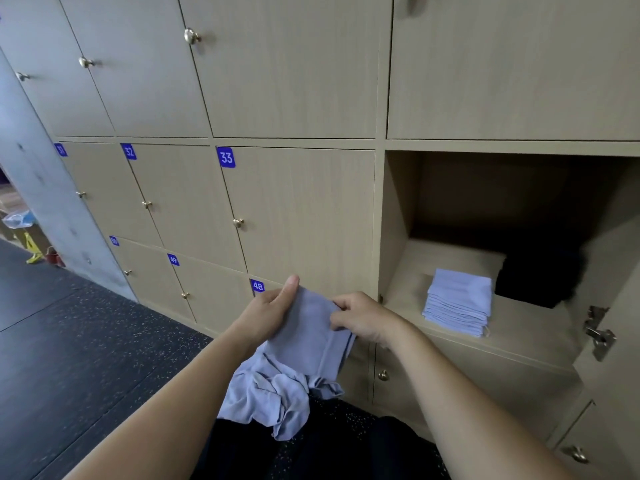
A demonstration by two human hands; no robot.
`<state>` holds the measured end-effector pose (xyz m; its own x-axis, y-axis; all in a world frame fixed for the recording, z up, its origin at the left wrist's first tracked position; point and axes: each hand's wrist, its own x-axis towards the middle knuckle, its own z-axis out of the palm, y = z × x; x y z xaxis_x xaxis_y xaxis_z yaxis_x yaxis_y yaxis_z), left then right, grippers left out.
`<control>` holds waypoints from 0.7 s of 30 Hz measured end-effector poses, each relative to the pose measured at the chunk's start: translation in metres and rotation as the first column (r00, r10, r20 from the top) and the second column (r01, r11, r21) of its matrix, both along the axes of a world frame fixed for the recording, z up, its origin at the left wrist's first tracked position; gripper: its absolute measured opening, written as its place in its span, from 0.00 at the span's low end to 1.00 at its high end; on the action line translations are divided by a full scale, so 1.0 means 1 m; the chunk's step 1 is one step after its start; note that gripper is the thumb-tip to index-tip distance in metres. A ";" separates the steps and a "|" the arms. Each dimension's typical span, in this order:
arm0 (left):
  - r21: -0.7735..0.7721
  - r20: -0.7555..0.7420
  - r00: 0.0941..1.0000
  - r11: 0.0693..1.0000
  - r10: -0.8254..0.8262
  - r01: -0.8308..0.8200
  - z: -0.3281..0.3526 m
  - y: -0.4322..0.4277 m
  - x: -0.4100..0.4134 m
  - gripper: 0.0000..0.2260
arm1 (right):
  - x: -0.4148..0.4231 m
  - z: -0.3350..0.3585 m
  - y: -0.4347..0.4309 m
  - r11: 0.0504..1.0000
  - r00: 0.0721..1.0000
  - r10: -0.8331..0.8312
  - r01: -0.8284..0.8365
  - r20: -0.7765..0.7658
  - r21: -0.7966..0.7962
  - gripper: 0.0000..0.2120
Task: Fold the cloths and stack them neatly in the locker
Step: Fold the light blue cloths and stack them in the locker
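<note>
Right hand [363, 318] fingers [337, 322] partly behind cloth [304, 337]

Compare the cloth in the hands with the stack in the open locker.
The held cloth is a single piece, mid-fold; the stack is many finished, squared pieces. The held cloth is up in the air, gripped by the left hand and right hand; the stack lies flat on the locker floor, untouched. Both look the same pale blue-grey.
</note>
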<state>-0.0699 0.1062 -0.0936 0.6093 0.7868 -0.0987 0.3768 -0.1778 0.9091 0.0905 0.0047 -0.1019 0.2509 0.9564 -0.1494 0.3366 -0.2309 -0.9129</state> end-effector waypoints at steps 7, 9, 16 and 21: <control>0.134 0.088 0.992 0.986 0.087 -0.099 -0.013 -0.003 0.012 0.24 | 0.009 -0.006 -0.004 0.991 0.993 -0.116 0.115 0.013 0.061 0.05; 0.272 0.098 0.983 0.946 0.156 -0.177 -0.015 -0.007 0.015 0.21 | 0.014 -0.009 -0.003 0.973 0.976 -0.212 0.206 0.047 0.100 0.09; 0.357 0.213 0.934 0.866 0.288 -0.349 -0.013 -0.014 0.026 0.17 | 0.020 -0.007 -0.012 0.891 0.908 -0.299 0.376 -0.293 0.256 0.08; 0.314 0.252 0.915 0.868 0.315 -0.386 -0.010 -0.014 0.035 0.17 | 0.026 -0.016 -0.015 0.895 0.899 -0.307 0.384 -0.312 0.227 0.09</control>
